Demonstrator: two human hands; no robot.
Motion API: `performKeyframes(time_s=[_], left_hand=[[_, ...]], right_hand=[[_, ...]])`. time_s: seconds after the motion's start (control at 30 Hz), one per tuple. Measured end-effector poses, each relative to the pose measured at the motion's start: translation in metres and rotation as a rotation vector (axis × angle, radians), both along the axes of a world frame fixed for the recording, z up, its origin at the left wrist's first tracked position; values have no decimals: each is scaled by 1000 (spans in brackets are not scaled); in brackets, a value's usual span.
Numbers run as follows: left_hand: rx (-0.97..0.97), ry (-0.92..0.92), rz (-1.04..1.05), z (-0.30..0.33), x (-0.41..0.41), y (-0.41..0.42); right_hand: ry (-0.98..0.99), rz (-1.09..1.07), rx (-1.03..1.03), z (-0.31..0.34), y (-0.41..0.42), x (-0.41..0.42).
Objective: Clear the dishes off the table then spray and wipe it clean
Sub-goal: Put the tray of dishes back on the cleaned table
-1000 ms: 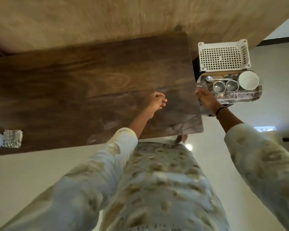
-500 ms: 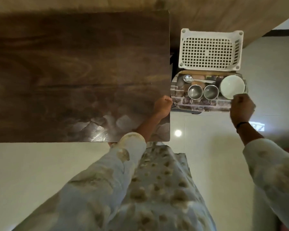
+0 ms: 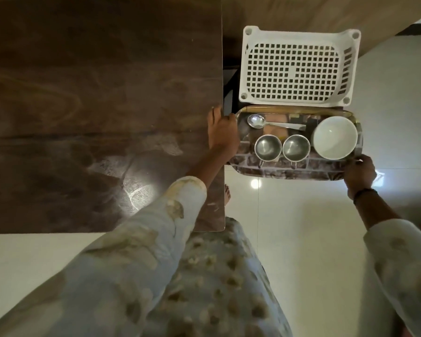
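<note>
Both hands grasp the tray [image 3: 289, 170]: the left hand [image 3: 223, 132] is closed on its left end, right beside the surface's [image 3: 107, 93] right edge, and the right hand [image 3: 359, 172] is closed on the near right corner, fingers curled over the rim. On the tray lie a spoon [image 3: 272, 123] along the far side, two steel cups [image 3: 267, 147] side by side in the middle (handles pointing toward the person), and a white bowl [image 3: 335, 137] at the right end. Just beyond the tray's far edge sits a white perforated basket [image 3: 297, 66], its near rim touching or almost touching the tray; which, I cannot tell. A dark gap separates the basket from the surface's edge. The wooden top shows only smears and a glare spot near its front right area. Pale glossy floor [image 3: 301, 227] spreads open beneath the tray and to the right of the person's patterned garment [image 3: 216, 288].
</note>
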State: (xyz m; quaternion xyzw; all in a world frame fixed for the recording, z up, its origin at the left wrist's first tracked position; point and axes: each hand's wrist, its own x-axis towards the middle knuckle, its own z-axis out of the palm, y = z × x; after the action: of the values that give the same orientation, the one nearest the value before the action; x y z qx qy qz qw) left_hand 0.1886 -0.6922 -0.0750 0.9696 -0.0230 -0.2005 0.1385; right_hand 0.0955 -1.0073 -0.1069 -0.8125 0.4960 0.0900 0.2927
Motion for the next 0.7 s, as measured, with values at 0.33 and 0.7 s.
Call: performKeyframes(time_s=[0.33, 0.7], left_hand=[[-107, -34, 115, -5, 0, -10], [-390, 90, 552, 25, -21, 4]], right_hand=[[-85, -104, 52, 4, -7, -13], [-226, -60, 94, 61, 6, -32]])
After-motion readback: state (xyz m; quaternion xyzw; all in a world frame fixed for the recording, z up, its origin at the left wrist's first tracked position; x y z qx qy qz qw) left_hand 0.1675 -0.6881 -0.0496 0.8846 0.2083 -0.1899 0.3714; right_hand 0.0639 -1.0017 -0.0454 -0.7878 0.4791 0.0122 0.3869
